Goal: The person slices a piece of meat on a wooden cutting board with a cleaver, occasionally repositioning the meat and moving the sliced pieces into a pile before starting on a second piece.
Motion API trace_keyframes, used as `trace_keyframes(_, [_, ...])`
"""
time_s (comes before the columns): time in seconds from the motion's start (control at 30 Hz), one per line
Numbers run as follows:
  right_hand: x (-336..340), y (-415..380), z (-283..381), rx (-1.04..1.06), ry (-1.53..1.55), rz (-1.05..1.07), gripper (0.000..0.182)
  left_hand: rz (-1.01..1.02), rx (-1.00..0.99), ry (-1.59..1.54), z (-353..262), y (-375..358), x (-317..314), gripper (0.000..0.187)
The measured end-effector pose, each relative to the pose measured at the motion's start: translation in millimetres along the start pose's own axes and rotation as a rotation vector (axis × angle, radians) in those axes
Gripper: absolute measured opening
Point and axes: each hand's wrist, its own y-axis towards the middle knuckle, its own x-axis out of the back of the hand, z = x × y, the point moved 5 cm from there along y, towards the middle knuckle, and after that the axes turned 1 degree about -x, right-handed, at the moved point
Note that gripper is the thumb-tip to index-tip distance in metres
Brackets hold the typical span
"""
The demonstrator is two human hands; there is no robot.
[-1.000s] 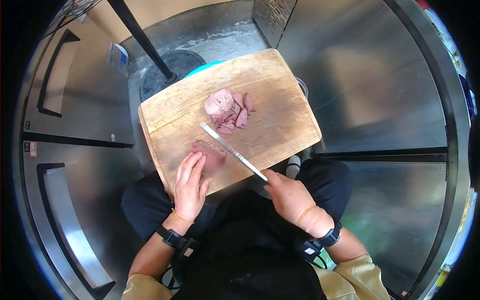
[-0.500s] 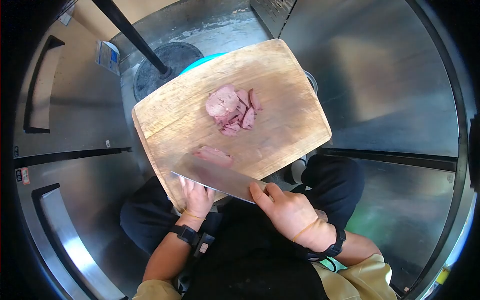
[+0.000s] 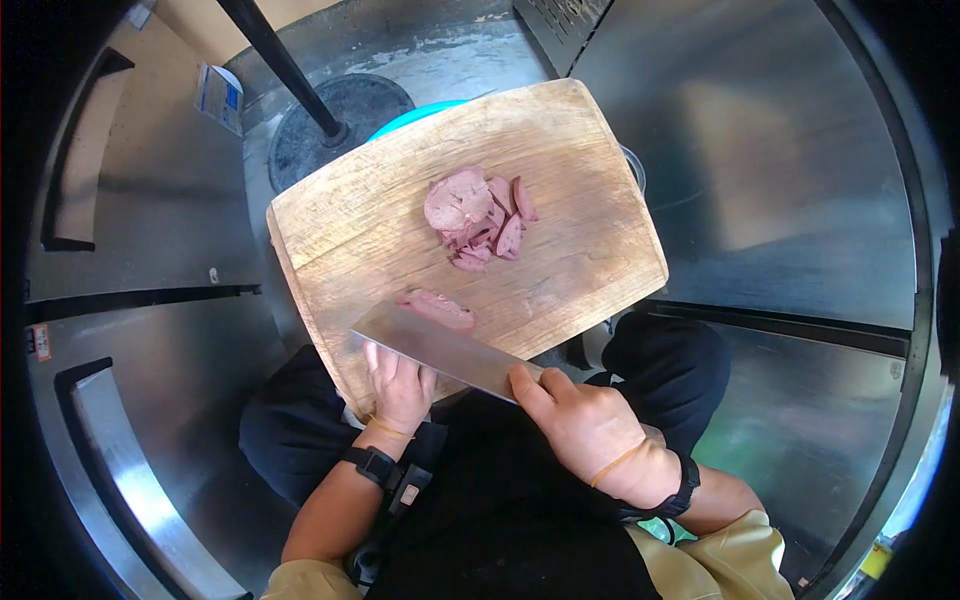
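Observation:
My right hand [image 3: 590, 430] is closed around the handle end of a wide-bladed kitchen knife [image 3: 440, 350], thumb and forefinger against the blade. The blade slants across the near-left part of a wooden cutting board [image 3: 350, 240]. My left hand [image 3: 402, 390] is just under the blade at the board's near edge, its fingers held together and bent forward; the blade hides the fingertips and whatever they hold. Just beyond the blade lies a pinkish piece of meat [image 3: 440, 309]. Farther up, a small pile of meat slices [image 3: 462, 205] rests on the board.
A turquoise rim [image 3: 415, 117] shows under the board's far edge. Behind it, a black pole [image 3: 290, 75] stands on a round dark base [image 3: 370, 100]. Steel cabinet doors rise at the left [image 3: 170, 210] and right [image 3: 750, 170]. My knees [image 3: 670, 370] are below the board.
The board and meat appear slightly shifted right in view. The blade has tilted, showing a little more of the left fingers. Both hands stay in nearly the same place.

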Motion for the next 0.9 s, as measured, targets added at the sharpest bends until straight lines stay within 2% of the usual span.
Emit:
trace_keyframes(0.33, [4.9,6.3,8.1,0.022,-0.125,0.033,0.030,-0.034,-0.010,-0.040,-1.7,6.3,4.8,0.023])
trace_keyframes(0.53, [4.6,8.9,6.6,0.014,-0.095,0.045,0.018,-0.027,0.010,-0.059,-2.5,9.1,6.1,0.022])
trace_keyframes(0.9, [-1.4,23.9,2.5,0.019,-0.076,0.085,0.012,0.018,0.012,-0.092,3.3,5.9,-0.2,0.024])
